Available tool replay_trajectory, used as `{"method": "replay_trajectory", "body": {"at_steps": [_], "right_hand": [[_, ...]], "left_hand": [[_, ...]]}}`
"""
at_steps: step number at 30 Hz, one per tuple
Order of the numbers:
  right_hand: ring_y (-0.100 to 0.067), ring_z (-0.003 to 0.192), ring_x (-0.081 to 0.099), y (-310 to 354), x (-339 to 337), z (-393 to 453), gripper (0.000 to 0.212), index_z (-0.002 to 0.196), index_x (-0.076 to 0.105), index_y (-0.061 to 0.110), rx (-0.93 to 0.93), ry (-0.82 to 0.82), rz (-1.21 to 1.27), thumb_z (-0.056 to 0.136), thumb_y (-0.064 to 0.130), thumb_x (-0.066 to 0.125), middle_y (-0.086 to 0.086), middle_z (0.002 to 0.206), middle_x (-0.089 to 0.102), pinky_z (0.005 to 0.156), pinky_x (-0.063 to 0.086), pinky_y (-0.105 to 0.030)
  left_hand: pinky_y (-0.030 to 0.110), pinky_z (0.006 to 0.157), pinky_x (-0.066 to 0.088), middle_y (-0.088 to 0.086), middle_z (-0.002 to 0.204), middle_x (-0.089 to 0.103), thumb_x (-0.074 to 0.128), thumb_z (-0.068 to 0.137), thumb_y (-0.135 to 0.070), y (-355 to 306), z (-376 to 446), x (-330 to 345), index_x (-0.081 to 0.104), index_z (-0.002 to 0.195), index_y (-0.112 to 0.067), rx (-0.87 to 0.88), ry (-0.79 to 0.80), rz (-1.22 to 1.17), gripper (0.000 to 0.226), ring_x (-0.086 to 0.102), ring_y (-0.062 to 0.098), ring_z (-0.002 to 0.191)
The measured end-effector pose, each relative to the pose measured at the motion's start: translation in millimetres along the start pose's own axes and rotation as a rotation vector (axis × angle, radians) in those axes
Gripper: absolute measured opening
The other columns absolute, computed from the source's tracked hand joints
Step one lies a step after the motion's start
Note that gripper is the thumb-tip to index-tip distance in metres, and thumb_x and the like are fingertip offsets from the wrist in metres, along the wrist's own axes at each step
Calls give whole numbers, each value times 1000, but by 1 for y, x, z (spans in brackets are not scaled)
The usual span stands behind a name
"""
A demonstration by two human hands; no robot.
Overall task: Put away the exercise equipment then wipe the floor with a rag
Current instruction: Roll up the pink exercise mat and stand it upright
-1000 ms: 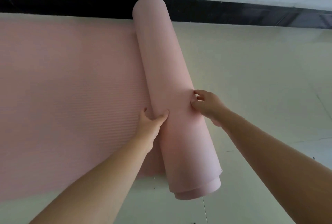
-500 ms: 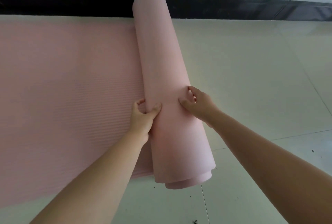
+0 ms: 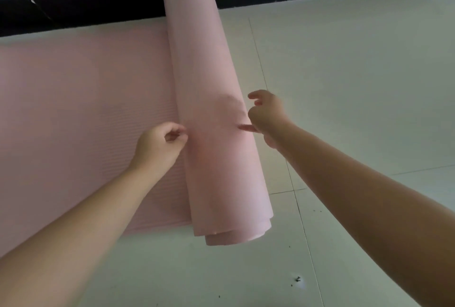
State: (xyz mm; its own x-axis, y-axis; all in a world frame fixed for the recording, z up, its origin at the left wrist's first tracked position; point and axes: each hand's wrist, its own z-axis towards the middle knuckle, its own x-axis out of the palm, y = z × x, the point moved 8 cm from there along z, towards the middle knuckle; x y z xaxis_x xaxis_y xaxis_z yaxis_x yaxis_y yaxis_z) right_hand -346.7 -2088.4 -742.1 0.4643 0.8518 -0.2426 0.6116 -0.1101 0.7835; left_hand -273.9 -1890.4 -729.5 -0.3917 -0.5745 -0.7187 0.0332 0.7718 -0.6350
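Observation:
A pink exercise mat lies on the floor, partly rolled up. Its roll (image 3: 209, 99) runs from the black skirting at the top down toward me, and the flat ribbed part (image 3: 86, 114) spreads out to the left. My left hand (image 3: 160, 145) sits at the roll's left side where it meets the flat part, its fingers curled into a loose fist with nothing in them. On the right side of the roll, my right hand (image 3: 267, 113) hovers with fingers spread and loosely bent. One of its fingertips touches the roll. No rag is in view.
Pale floor tiles (image 3: 357, 85) stretch to the right and in front of the mat. A black skirting strip (image 3: 86, 8) runs along the white wall at the top. Small dark specks of dirt (image 3: 298, 279) lie on the tiles near the bottom right.
Both hands have let go of the roll they were gripping. The roll has turned a little further to the left over the flat part.

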Motion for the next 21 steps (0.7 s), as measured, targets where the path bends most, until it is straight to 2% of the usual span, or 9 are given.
{"method": "replay_trajectory", "body": {"at_steps": [2,4,6,8,10,13,15,18,21], "right_hand": [[-17,69,51,-11,7,2,50,138,38,6,81,7,-5,90,-8,35,-5,104,38,87,55,-38],[-22,78,52,-10,13,4,48,138,39,4,86,19,-78,90,-4,39,-4,96,42,86,55,-39],[-22,71,51,-1,20,4,42,133,45,2,65,52,-165,91,-1,40,-7,90,49,65,52,-31],[-25,70,52,11,29,2,43,134,45,2,-4,106,-296,92,4,39,-9,94,52,58,43,-28],[-26,77,52,18,38,-2,43,135,44,0,-45,171,-349,93,4,37,-12,106,59,61,43,-28],[-23,83,46,23,47,-4,38,126,50,-8,-62,229,-364,91,-1,36,-23,121,59,77,45,-37],[-25,88,48,26,52,-5,37,125,55,-6,-72,271,-396,93,-1,36,-23,117,59,87,46,-37],[-31,109,54,29,53,-6,38,122,60,2,-110,281,-448,92,0,36,-18,128,56,96,45,-32],[-24,92,49,29,62,-5,36,125,56,5,-118,292,-462,92,7,44,-15,112,55,74,43,-27]], "left_hand": [[13,77,34,4,101,65,61,90,-9,3,-2,-2,66,113,-5,-26,91,19,24,53,11,91],[21,88,40,5,115,66,61,90,-12,6,-6,-2,62,121,-7,-41,180,53,32,58,15,99],[27,103,38,7,132,58,62,89,-15,5,-12,0,53,133,-11,-25,231,97,45,54,19,121],[24,112,26,7,148,39,61,90,-16,0,-17,1,40,143,-18,-6,219,153,57,35,18,139],[23,115,19,7,154,26,63,89,-18,-3,-19,-1,34,146,-21,-20,147,139,64,26,18,143],[30,116,26,7,150,32,69,83,-25,2,-20,0,33,146,-18,-105,71,110,73,32,21,139],[30,117,21,7,154,24,69,82,-34,8,-23,1,29,148,-21,-148,56,215,78,23,22,143],[33,121,11,11,158,10,68,82,-39,18,-24,-1,22,150,-22,-219,52,233,84,6,24,148],[33,121,12,11,158,13,68,83,-32,24,-21,-10,21,150,-20,-213,18,230,83,8,24,148]]}}
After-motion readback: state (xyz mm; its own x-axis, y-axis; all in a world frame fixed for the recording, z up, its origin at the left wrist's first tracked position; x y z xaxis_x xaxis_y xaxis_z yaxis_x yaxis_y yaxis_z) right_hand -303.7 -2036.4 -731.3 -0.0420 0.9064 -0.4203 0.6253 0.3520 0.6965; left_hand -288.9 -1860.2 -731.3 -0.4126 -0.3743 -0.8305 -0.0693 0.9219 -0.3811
